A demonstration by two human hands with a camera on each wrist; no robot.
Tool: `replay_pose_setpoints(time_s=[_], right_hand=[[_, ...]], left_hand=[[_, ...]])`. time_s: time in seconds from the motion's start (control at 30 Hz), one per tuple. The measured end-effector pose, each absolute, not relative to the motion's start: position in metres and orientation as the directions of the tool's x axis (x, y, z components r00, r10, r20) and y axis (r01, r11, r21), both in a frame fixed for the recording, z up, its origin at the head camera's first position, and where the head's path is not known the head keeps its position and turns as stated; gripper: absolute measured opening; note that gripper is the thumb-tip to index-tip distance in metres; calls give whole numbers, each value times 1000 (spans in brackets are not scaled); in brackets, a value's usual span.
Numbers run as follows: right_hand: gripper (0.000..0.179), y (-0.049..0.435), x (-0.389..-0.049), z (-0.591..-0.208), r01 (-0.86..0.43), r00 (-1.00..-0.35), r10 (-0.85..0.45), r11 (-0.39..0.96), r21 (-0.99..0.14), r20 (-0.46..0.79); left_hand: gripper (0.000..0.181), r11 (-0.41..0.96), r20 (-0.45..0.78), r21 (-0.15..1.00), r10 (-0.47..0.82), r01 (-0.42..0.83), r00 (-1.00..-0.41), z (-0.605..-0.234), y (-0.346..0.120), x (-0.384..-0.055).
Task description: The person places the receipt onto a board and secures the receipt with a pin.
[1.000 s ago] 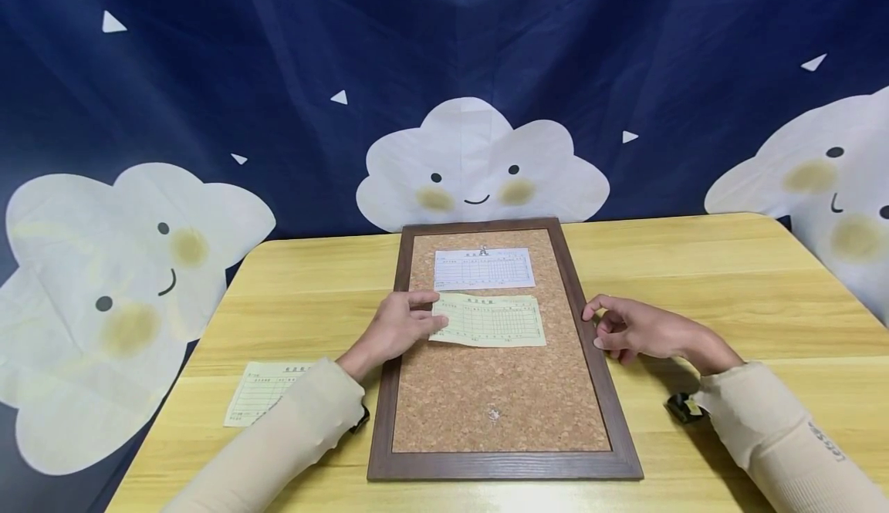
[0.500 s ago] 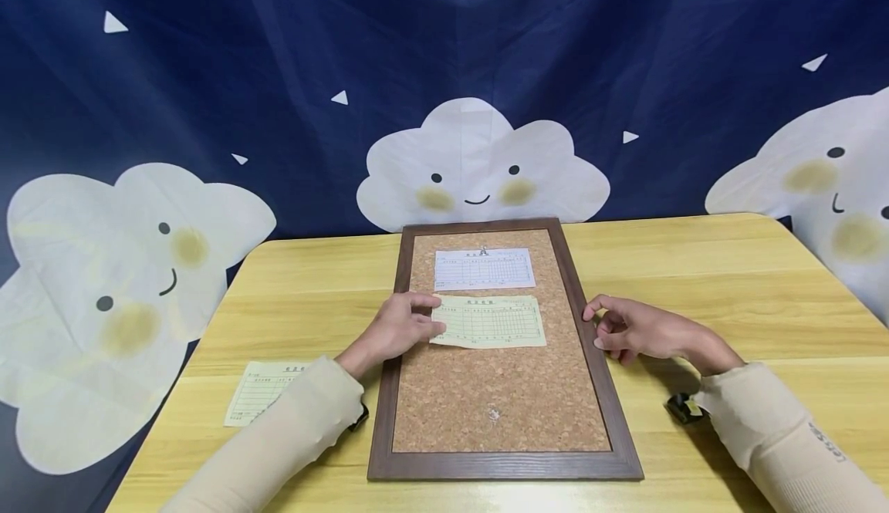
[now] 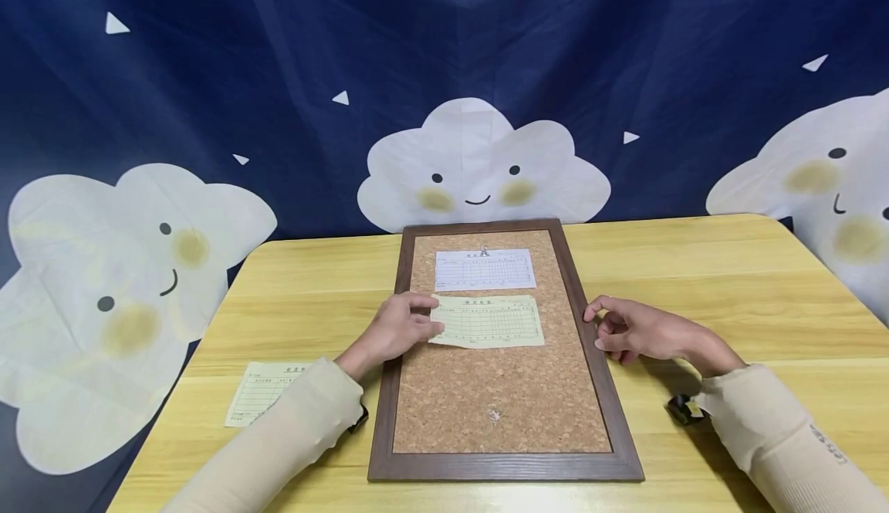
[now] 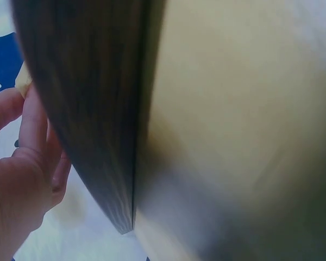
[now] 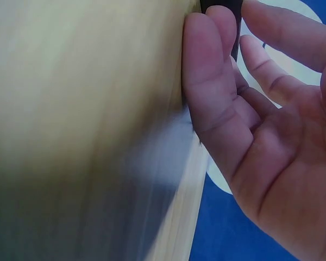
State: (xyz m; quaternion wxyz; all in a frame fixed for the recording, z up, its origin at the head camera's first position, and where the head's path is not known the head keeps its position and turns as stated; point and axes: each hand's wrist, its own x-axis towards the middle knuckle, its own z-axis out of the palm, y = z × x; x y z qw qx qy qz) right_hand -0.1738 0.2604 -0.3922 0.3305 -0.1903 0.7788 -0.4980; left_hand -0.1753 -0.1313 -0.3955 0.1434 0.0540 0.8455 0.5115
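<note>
Cork surface (image 3: 500, 389), head view only.

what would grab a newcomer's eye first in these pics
Probably the dark blue fabric backdrop with smiling white clouds, across the upper part of the head view. Next, the rectangular cork board in a dark brown frame, lying mid-view on the yellowish wooden table. Over it, the left hand holds a pale yellow printed paper slip by its left edge.

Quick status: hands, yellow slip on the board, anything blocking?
Left hand at yellow slip's left edge; right hand at board's right side, both grips unclear. Slip on cork, below white slip. No obstruction visible over slip's right end.
</note>
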Motion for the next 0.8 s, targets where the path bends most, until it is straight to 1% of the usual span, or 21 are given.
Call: replay_pose_setpoints(time_s=[0.27, 0.8], right_hand=[[26, 260, -173, -392, 30, -711, -623, 436, -900, -325], [26, 260, -174, -392, 18, -715, -625, 433, -901, -314]], left_hand=[[41, 490, -179, 871, 231, -45, -956, -394, -128, -175], [43, 470, -182, 881, 237, -52, -954, -393, -128, -173]])
